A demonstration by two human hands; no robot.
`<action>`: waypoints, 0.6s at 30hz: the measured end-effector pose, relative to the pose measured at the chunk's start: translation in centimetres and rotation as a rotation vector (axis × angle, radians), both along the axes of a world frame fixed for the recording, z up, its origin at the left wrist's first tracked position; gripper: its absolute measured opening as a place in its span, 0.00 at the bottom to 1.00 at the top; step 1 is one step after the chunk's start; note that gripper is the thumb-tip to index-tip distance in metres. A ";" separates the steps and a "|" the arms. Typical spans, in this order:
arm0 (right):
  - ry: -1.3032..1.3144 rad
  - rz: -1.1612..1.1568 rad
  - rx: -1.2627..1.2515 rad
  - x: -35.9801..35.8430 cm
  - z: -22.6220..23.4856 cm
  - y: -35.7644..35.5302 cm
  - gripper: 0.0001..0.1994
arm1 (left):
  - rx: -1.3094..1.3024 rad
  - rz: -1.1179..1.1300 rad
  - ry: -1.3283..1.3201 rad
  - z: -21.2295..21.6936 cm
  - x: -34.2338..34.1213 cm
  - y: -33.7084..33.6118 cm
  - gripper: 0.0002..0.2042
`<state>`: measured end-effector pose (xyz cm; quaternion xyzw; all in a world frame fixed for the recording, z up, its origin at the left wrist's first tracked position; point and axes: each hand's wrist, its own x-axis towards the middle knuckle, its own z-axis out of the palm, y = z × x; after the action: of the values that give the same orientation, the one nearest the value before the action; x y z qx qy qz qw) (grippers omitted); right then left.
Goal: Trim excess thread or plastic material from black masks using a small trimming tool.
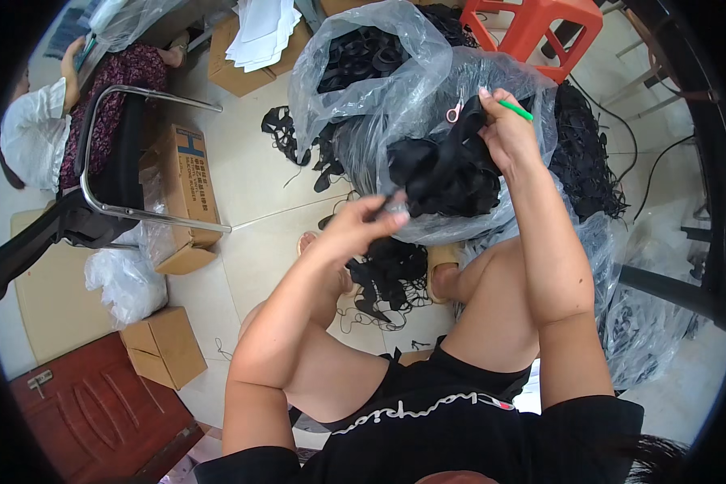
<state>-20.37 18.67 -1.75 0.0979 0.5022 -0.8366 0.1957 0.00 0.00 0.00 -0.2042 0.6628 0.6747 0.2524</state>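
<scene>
Head view: tiled floor (250, 173), cardboard boxes (187, 194), plastic bags (395, 73), black fabric (440, 173) in hands.

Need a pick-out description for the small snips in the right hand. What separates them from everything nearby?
Start at the big clear plastic bag of black pieces in front of the seated person's knees. The right hand is raised over it, gripping a black piece. The snips sit in that hand: a pink loop sticking out on one side and a green tip on the other, the only bright colours among all the black material.
</scene>
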 end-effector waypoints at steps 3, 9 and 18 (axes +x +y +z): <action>0.011 0.111 -0.180 0.3 0.5 -0.5 0.08 | 0.049 0.032 0.050 -2.0 0.4 2.0 0.18; 0.416 0.125 0.213 2.0 -0.1 -2.5 0.08 | -0.109 0.030 0.043 -3.9 -0.2 2.2 0.09; 0.520 0.625 1.105 7.4 2.8 -2.1 0.23 | 0.181 0.301 0.128 -3.1 -0.4 1.7 0.05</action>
<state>-13.01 16.58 1.05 -0.1702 0.8906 -0.3584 0.2224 -0.44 1.69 -3.13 -0.2343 0.5759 0.7735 0.1234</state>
